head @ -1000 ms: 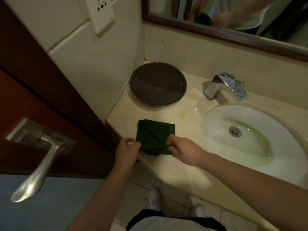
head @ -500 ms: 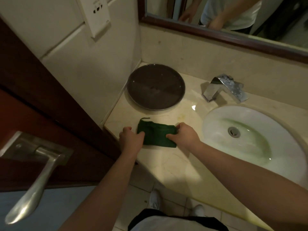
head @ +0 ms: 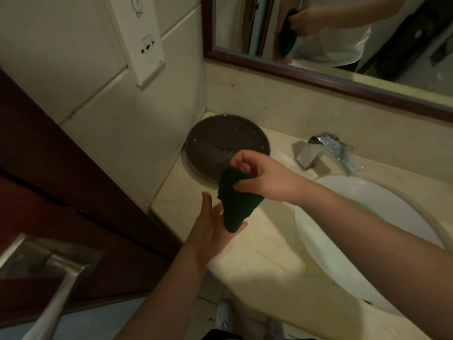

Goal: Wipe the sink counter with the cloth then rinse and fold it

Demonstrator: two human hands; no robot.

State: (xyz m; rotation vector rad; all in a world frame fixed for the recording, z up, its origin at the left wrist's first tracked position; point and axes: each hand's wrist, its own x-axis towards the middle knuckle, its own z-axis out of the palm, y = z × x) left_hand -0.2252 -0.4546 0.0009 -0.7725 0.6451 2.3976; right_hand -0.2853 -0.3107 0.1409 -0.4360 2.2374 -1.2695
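Green cloth [head: 236, 204] hangs bunched from the right hand [head: 259, 176], pinched at its top above the bench [head: 264, 263]; the left hand [head: 212, 225] lies flat and open beneath its tip. To fold neatly, I would spread it flat and match corners. No writing is legible.

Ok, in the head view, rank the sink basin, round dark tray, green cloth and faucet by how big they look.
1. Sink basin, largest, partly hidden by the right arm.
2. Round dark tray.
3. Green cloth, nearer the camera, so unsure against the faucet; they look alike.
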